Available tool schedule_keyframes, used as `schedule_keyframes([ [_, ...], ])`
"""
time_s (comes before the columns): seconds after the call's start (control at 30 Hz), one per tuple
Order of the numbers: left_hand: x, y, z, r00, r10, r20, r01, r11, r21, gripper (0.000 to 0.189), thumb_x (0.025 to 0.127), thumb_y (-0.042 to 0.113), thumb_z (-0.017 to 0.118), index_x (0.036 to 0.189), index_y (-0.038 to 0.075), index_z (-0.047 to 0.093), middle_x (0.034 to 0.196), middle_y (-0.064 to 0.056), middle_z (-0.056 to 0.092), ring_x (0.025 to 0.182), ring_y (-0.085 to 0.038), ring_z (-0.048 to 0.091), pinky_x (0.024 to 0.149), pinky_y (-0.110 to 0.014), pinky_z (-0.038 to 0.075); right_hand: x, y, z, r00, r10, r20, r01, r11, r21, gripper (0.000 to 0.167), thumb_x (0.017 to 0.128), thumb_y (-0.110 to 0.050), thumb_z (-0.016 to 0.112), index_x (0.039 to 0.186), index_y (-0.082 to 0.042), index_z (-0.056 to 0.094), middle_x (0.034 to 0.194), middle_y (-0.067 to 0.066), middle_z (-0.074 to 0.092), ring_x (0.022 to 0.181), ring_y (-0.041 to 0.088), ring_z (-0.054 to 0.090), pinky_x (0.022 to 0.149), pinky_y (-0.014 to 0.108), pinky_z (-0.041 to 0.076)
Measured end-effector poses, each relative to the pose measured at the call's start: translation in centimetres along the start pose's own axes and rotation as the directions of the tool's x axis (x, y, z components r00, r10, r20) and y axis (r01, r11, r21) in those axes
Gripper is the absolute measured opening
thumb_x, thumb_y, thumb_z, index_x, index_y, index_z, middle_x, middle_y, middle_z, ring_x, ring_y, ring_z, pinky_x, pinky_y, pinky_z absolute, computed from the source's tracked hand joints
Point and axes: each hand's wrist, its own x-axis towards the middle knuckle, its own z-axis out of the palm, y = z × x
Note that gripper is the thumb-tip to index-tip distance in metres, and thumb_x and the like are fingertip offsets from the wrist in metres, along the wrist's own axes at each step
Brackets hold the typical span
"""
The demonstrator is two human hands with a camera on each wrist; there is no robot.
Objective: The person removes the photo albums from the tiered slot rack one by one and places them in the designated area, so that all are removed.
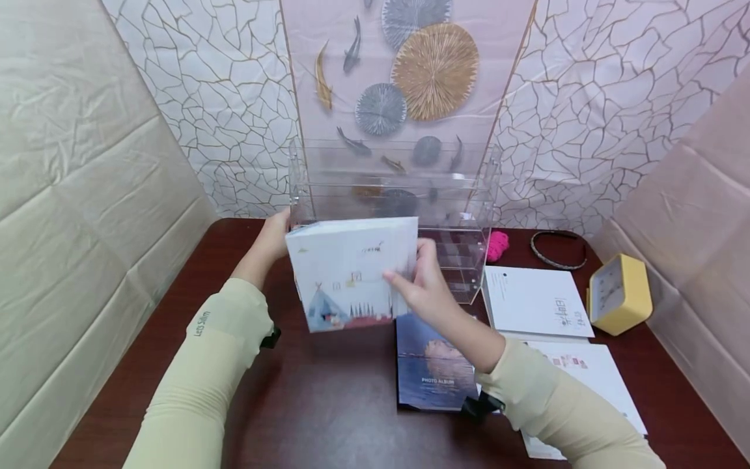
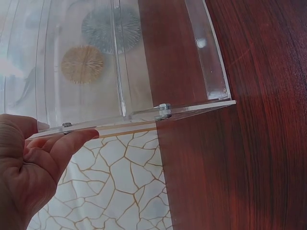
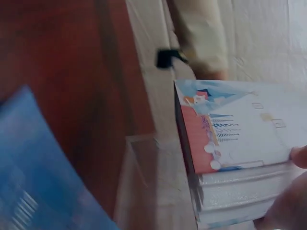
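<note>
A thick album with a white cover point(image 1: 340, 267), printed with a blue tent and red ground, hangs in front of a clear acrylic rack point(image 1: 477, 264). My right hand point(image 1: 428, 286) grips its right edge, thumb across the front cover. In the right wrist view the album point(image 3: 240, 127) shows its thick block of pages. At the rack's left side is my left hand point(image 1: 274, 238). The left wrist view shows that hand point(image 2: 33, 167) pinching the rack's bolted side panel point(image 2: 192, 106) between thumb and fingers. The album hides part of the rack's front.
On the brown table point(image 1: 281, 417), a blue photo album point(image 1: 436, 384) lies under my right forearm. White books point(image 1: 533, 303) lie to the right, beside a yellow clock point(image 1: 635, 293). A headband point(image 1: 568, 264) and a pink fuzzy item point(image 1: 497, 245) sit behind them. Fabric walls surround the table.
</note>
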Motion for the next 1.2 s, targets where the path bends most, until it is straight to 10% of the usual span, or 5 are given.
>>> schedule_keyframes([
  [0.23, -0.2, 0.3, 0.2, 0.999, -0.031, 0.013, 0.031, 1.000, -0.004, 0.034, 0.095, 0.006, 0.042, 0.128, -0.003, 0.046, 0.081, -0.018, 0.057, 0.060, -0.022, 0.051, 0.063, -0.036, 0.047, -3.3, 2.2, 2.6, 0.960, 0.279, -0.004, -0.279, 0.958, -0.071, 0.043, 0.087, 0.004, 0.059, 0.117, 0.005, 0.029, 0.108, 0.025, 0.049, 0.086, 0.032, 0.059, 0.070, 0.039, 0.053],
  [0.8, -0.2, 0.6, -0.1, 0.998, -0.055, 0.042, 0.058, 0.997, -0.049, 0.031, 0.096, 0.006, 0.042, 0.125, -0.003, 0.046, 0.086, -0.020, 0.056, 0.079, -0.028, 0.060, 0.069, -0.038, 0.051, -6.0, 6.2, 6.3, 0.771, 0.629, -0.099, -0.637, 0.765, -0.095, 0.085, 0.088, -0.001, 0.061, 0.140, 0.016, -0.005, 0.143, 0.039, 0.011, 0.132, 0.046, 0.018, 0.105, 0.053, 0.023],
  [1.2, -0.4, 0.7, -0.1, 0.998, -0.051, 0.048, 0.052, 0.998, -0.035, 0.036, 0.096, 0.005, 0.042, 0.131, -0.003, 0.044, 0.093, -0.021, 0.057, 0.078, -0.026, 0.057, 0.069, -0.037, 0.050, -7.0, 7.3, 7.4, 0.801, 0.581, -0.145, -0.594, 0.742, -0.309, 0.079, 0.078, 0.002, 0.068, 0.136, 0.018, 0.017, 0.136, 0.040, 0.021, 0.129, 0.047, 0.023, 0.106, 0.051, 0.023],
])
